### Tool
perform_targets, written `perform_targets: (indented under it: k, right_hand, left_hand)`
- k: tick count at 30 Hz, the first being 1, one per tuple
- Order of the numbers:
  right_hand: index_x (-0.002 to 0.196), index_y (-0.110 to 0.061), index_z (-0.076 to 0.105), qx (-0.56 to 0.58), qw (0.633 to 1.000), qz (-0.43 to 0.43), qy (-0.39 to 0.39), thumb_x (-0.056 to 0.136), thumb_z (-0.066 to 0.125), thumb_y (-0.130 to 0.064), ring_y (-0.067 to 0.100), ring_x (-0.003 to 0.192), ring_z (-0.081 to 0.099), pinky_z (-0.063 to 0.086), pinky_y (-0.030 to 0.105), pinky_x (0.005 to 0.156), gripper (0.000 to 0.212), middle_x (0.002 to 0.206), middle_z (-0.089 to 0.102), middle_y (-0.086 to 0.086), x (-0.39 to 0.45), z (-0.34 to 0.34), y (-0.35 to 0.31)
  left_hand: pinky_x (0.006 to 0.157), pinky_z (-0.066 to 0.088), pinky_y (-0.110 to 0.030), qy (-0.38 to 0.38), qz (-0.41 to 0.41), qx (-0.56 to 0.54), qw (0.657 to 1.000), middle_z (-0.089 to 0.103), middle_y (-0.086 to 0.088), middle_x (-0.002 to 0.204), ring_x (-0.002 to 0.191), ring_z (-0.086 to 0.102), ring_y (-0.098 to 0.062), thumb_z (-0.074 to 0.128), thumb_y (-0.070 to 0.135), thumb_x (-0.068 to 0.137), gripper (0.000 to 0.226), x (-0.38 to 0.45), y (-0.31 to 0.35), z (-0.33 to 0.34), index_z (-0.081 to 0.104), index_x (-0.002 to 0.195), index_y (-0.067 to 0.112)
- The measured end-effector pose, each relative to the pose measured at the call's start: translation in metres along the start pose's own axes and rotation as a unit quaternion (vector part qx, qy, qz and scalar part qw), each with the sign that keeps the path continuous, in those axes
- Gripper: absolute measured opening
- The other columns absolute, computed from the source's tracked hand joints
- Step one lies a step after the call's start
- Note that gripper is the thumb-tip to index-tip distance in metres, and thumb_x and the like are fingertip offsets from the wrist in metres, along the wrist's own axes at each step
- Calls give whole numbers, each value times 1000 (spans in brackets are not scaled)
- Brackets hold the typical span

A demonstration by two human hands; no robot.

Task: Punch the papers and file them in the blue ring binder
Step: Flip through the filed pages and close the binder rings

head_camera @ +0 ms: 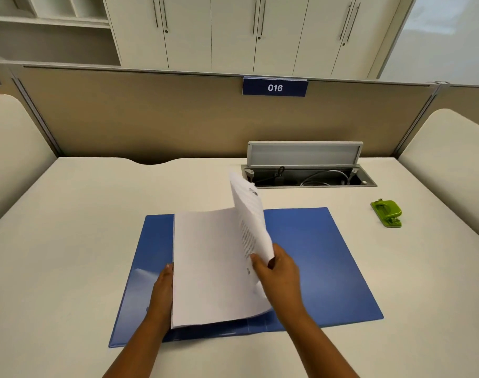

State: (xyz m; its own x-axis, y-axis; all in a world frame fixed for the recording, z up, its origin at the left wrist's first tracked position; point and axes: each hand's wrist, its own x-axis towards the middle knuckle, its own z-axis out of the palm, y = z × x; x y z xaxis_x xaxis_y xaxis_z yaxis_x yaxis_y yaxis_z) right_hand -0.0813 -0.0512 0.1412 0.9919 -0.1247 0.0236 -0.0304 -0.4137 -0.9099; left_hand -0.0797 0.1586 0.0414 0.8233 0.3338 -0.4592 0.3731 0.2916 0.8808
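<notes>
The right hand (280,271) pinches the lower corner of the top sheet (250,216), lifting it upright off the paper stack (208,266). The left hand (163,289) lies with straight fingers against the stack's left edge. The stack sits on one open blue binder (314,257), flat on the desk (69,227). One green punch (387,213) stands well apart, far right.
</notes>
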Motion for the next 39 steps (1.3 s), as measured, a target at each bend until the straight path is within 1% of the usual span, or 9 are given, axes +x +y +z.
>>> perform_targets:
  k: [4,7,9,16,21,28,31,35,39]
  right_hand:
    - [107,-10,56,-17,998,-6,-58,87,61,-24,5,72,55,43,3,51,25,88,59,-1,-10,28,-1]
    - [120,-15,51,-43,994,1,-97,88,59,-28,9,87,54,49,11,72,36,107,62,4,-17,47,-1]
    - [124,-19,48,-71,991,11,-117,89,57,-32,14,97,57,50,23,87,39,115,60,1,-22,56,0]
    - [125,-28,47,-74,948,59,-303,79,66,-43,11,102,58,46,26,97,53,117,63,-3,-33,76,20]
    - [129,-33,44,-88,946,35,-312,51,29,-92,12,123,48,39,31,105,99,135,52,-8,-34,70,28]
    - [146,-35,7,-358,910,-87,-192,58,-2,-81,18,141,-19,-20,35,109,100,146,-26,-10,-24,59,58]
    - [138,-26,36,-449,877,-76,-153,85,8,-72,26,144,3,2,43,113,76,150,31,4,-19,63,92]
    - [147,-25,13,-473,865,-118,-117,88,17,-68,18,145,-8,9,45,108,72,155,21,-1,-20,62,123]
    - [147,-24,9,-476,865,-121,-99,89,18,-66,17,145,-9,8,45,109,72,142,47,1,-20,62,127]
  left_hand:
    - [103,39,-42,-13,31,-9,999,45,7,135,125,46,-18,25,50,93,44,1,-4,-4,35,133,35]
    - [59,58,-26,-4,-7,-89,996,63,4,102,76,69,-15,28,54,90,50,4,-9,-8,36,135,34]
    - [51,57,-24,-23,-14,-112,993,63,-1,106,72,68,-19,26,56,89,52,5,-8,-9,35,136,33]
    - [56,58,-35,-85,-46,-159,983,61,-5,111,93,60,-30,21,61,87,56,10,-10,-12,39,131,30]
    - [70,57,-44,-95,-45,-153,983,59,-13,124,100,62,-37,26,64,85,59,16,-14,-14,39,132,31]
    - [45,53,-27,-122,-8,-126,984,73,-7,85,62,69,-26,42,55,83,45,12,-15,-12,59,111,25]
    - [48,53,-29,-114,41,-73,990,69,-18,90,63,67,-26,57,50,74,50,13,-15,-12,60,109,14]
    - [48,55,-28,-101,41,-55,993,72,-8,76,59,68,-25,38,27,94,35,16,-22,-15,53,115,3]
    - [46,53,-28,-92,22,-55,994,73,-6,76,57,68,-26,36,31,94,31,15,-23,-16,57,108,13]
